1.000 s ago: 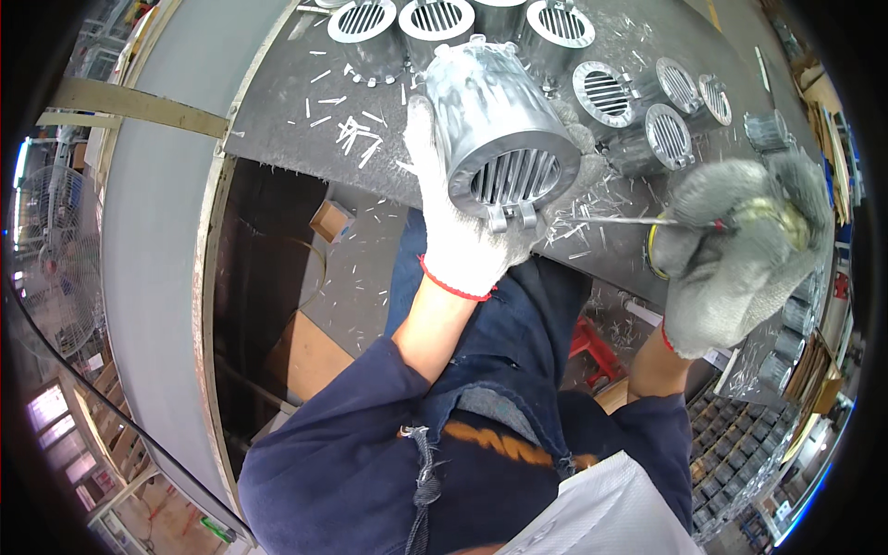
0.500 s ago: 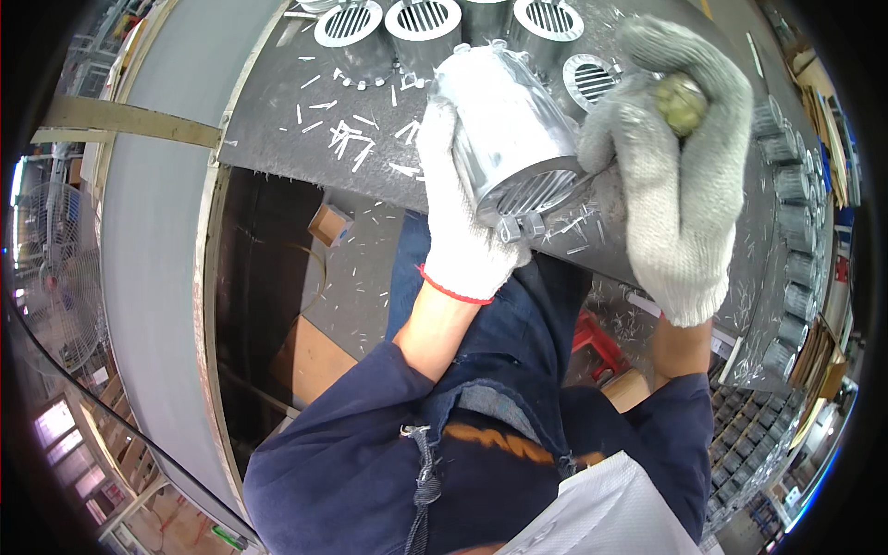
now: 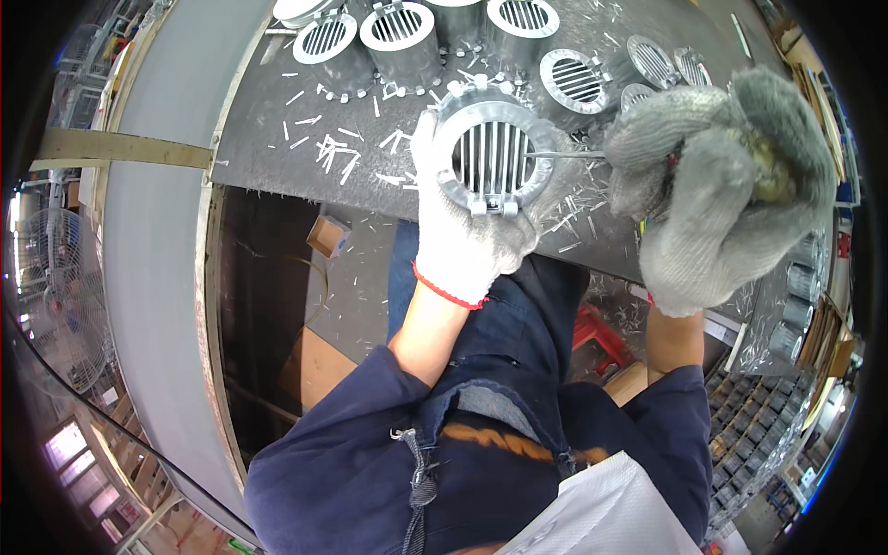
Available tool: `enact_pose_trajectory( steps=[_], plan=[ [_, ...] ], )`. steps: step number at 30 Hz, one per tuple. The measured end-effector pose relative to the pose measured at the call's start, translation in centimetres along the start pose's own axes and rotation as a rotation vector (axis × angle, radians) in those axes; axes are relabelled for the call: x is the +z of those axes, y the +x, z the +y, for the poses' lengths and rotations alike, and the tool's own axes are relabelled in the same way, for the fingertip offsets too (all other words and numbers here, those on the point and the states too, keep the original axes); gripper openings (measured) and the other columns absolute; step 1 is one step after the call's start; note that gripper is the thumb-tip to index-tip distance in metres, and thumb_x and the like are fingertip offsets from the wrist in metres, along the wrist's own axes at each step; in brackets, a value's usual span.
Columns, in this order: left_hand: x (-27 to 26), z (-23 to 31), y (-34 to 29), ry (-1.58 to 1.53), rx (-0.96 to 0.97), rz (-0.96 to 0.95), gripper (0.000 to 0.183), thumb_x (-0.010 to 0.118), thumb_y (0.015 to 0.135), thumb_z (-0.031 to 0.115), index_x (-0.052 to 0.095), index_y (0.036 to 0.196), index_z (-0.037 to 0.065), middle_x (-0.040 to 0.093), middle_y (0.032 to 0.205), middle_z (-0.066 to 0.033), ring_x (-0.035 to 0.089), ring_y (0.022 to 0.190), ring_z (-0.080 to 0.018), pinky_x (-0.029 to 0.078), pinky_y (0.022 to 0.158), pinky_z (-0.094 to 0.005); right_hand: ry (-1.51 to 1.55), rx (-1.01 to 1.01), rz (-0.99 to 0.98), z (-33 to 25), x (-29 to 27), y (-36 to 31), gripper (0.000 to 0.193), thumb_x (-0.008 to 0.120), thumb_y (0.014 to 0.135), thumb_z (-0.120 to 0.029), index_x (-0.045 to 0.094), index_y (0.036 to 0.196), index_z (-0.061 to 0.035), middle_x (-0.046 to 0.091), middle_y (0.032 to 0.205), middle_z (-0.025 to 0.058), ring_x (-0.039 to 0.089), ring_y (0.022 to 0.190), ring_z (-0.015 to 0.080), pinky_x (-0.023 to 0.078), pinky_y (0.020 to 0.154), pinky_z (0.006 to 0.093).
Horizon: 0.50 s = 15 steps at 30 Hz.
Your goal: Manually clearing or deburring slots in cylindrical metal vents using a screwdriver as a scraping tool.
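Note:
In my left hand [image 3: 472,236], in a white knit glove with a red cuff edge, is a shiny metal cylinder [image 3: 539,181]. Its round slatted grille end faces up toward me, with small lugs on the near and far rim. My right hand [image 3: 708,199], in a greyer glove, is closed around a screwdriver [image 3: 569,155] with a thin straight metal shaft and a yellowish handle. The shaft points left and its tip meets the right side of the grille slats. The fingers cover most of the handle.
Several similar grilled cylinders [image 3: 400,30] stand along the far side of the dark table [image 3: 268,153]. Loose grille pieces [image 3: 575,80] lie right of them. Thin metal slivers [image 3: 338,155] are scattered about. Below are a small open box [image 3: 327,237] and a red stool [image 3: 599,338].
My left hand has tilted the cylinder so its grille turns up toward me. My right hand has moved right and down, and the screwdriver shaft now shows, its tip at the slats.

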<state>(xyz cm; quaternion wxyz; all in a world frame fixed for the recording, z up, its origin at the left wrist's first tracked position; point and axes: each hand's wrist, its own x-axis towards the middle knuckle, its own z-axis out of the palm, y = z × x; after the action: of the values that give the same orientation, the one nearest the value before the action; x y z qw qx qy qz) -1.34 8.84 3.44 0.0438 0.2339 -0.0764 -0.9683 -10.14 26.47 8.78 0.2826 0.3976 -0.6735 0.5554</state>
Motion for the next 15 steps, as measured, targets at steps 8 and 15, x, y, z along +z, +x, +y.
enact_pose_trajectory(
  steps=[8,15],
  plan=[
    [-1.0,-0.4,0.3,0.085,0.146,-0.008,0.054,0.058,0.103,0.054,0.058,0.138,0.013,0.068,0.121,-0.0102,0.073,0.099,-0.0236,0.064,0.084,-0.0398,-0.394,0.083,-0.063,-1.2,-4.8,-2.1,0.071,0.067,0.103,-0.017,0.028,0.160,-0.0038,0.047,0.153,0.0158,0.056,0.138,0.0262,0.050,0.119,0.0395],
    [-1.9,-0.1,-0.4,-0.157,0.019,-0.219,0.068,0.053,0.100,0.069,0.059,0.142,0.016,0.071,0.116,-0.0087,0.072,0.092,-0.0236,0.064,0.073,-0.0367,0.369,0.497,0.075,-1.8,-1.8,-6.4,0.071,0.067,0.101,-0.029,0.031,0.157,-0.0042,0.052,0.147,0.0149,0.060,0.130,0.0246,0.055,0.107,0.0371]
  ],
)
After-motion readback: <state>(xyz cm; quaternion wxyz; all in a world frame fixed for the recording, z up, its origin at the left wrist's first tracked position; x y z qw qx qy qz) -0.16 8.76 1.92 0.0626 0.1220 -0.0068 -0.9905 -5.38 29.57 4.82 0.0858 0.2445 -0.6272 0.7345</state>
